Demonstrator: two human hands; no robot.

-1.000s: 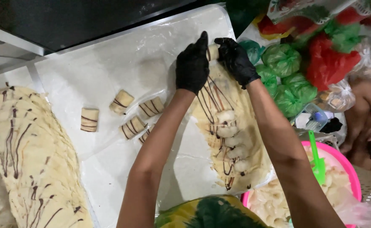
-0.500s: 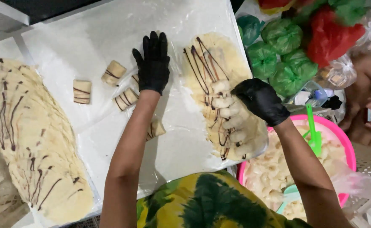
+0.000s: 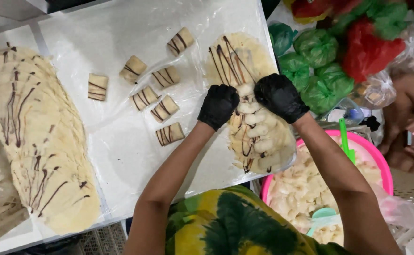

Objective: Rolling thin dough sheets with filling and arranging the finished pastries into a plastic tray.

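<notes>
Both my hands wear black gloves. My left hand [image 3: 218,105] and my right hand [image 3: 279,96] grip the two sides of a pale round wrapper [image 3: 237,59] streaked with chocolate lines, at the far end of a row of banana pieces [image 3: 259,130] lying on it. The fingers curl down onto the wrapper and its filling. Several finished rolls [image 3: 163,108] with chocolate stripes lie to the left on the white plastic sheet [image 3: 117,156].
A long overlapping stack of striped wrappers [image 3: 32,141] covers the left side. A pink basin [image 3: 379,165] of banana pieces with a green utensil [image 3: 346,141] stands at the right. Green and red plastic bags [image 3: 339,52] lie at the far right. Another person's arm [image 3: 412,108] is beside them.
My left hand came back from the rolls to the wrapper. My right hand moved up from the basin side, and both now clasp the far banana pieces.
</notes>
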